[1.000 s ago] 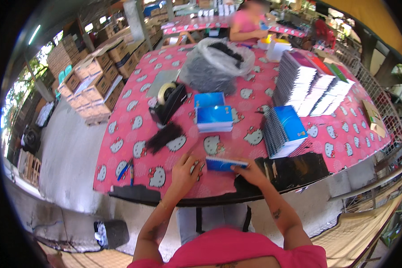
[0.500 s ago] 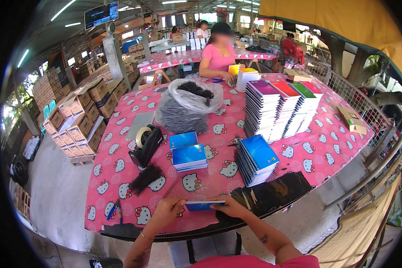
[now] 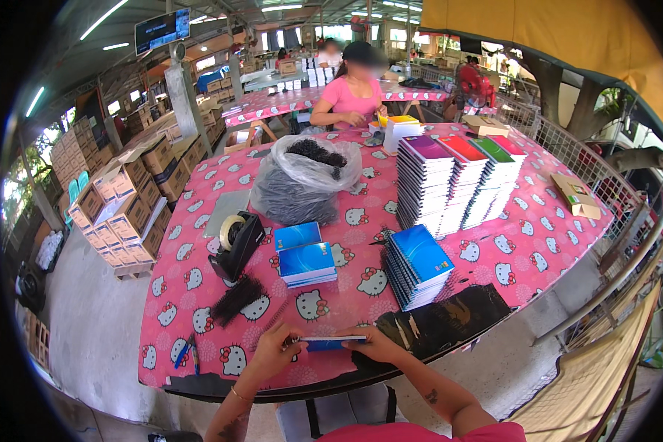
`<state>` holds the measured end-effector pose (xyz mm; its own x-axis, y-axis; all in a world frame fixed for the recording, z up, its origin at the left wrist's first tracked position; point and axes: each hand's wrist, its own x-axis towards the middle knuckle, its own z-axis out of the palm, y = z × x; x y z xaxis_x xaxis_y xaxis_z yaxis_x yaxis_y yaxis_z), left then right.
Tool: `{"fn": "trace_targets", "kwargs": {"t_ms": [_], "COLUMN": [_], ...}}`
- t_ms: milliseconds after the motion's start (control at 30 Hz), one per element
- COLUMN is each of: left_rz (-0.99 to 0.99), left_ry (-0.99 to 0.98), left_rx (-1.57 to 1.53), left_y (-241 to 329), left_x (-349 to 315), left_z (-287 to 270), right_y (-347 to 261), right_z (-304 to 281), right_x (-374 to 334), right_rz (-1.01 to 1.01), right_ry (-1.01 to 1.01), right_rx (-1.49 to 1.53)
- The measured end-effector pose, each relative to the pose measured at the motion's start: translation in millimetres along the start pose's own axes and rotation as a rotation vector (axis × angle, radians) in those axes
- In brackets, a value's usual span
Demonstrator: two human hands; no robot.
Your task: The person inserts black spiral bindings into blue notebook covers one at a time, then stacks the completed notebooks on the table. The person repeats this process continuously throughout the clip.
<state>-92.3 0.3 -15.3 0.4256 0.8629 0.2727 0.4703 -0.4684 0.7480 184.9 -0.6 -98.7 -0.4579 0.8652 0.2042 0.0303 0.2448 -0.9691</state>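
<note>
A small blue notebook (image 3: 330, 345) is held low at the table's near edge, seen almost edge-on. My left hand (image 3: 275, 351) pinches its left end and my right hand (image 3: 378, 344) grips its right end. Just beyond my left hand a loose spiral binding coil (image 3: 276, 316) lies on the pink cloth. Past it, blue notebooks (image 3: 307, 262) sit in two low stacks. To the right stands a taller stack of spiral-bound blue notebooks (image 3: 424, 253). A bundle of black coils (image 3: 236, 302) lies to the left.
A black tape dispenser (image 3: 237, 247), pens (image 3: 188, 353) and a plastic bag of black coils (image 3: 302, 191) stand on the left half. Tall stacks of purple, red and green notebooks (image 3: 423, 184) rise at the right. A co-worker (image 3: 352, 92) is across the table. Torn black covering (image 3: 449, 320) lines the near edge.
The notebook in my hands has tipped, so less of its blue cover shows. The co-worker's hands have shifted near the yellow notebooks. The whole view has moved slightly.
</note>
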Motion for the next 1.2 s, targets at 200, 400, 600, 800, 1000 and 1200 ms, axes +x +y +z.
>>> {"fn": "trace_targets", "kwargs": {"t_ms": [200, 400, 600, 800, 1000, 1200], "left_rz": [0.124, 0.167, 0.186, 0.235, 0.161, 0.236], "left_ry": [-0.013, 0.055, 0.052, 0.094, -0.013, 0.027], "left_rx": [0.214, 0.365, 0.324, 0.415, 0.338, 0.352], "left_y": [-5.2, 3.0, 2.5, 4.5, 10.7, 12.6], "left_x": [1.2, 2.8, 6.2, 6.5, 6.0, 4.4], "left_z": [-0.7, 2.4, 4.7, 12.0, -2.0, -2.9], "right_y": [0.6, -8.5, -14.5, -12.5, -20.1, -27.4], "right_z": [-0.6, -0.1, 4.1, 11.5, 8.1, 4.7], "right_x": [0.7, -1.5, -6.9, -10.2, -11.0, -10.0], "right_rz": [0.047, 0.027, 0.034, 0.089, 0.143, 0.067], "right_ry": [-0.007, 0.005, 0.032, 0.071, 0.070, 0.010], "right_rx": [0.004, -0.066, -0.069, 0.058, 0.016, -0.031]}}
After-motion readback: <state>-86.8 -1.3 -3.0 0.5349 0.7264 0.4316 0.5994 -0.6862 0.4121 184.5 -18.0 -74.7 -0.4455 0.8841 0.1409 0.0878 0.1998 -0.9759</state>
